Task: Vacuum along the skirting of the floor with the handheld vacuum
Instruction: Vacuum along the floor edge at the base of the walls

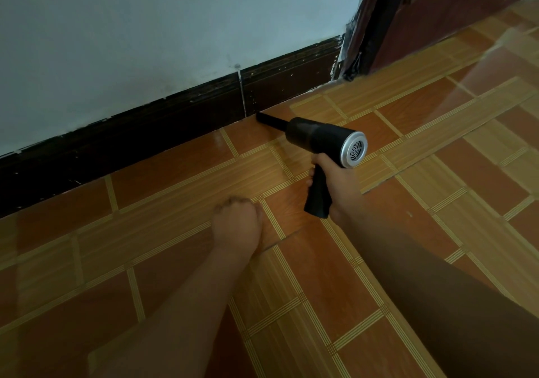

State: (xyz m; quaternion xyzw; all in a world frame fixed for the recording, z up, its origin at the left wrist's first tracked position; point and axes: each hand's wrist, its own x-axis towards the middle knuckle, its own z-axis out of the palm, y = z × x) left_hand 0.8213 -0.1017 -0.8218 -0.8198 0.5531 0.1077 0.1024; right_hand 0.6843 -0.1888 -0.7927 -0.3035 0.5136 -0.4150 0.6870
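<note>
One handheld vacuum sits in the right hand, fingers wrapped around its black grip; its nozzle tip touches the dark skirting at the floor's edge. The left hand rests fisted, fingers curled together. No writing is legible.

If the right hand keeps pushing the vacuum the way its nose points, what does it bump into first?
Probably the dark skirting. The right hand aims the handheld vacuum, and its nozzle tip already looks almost against it, though depth is unclear.
</note>
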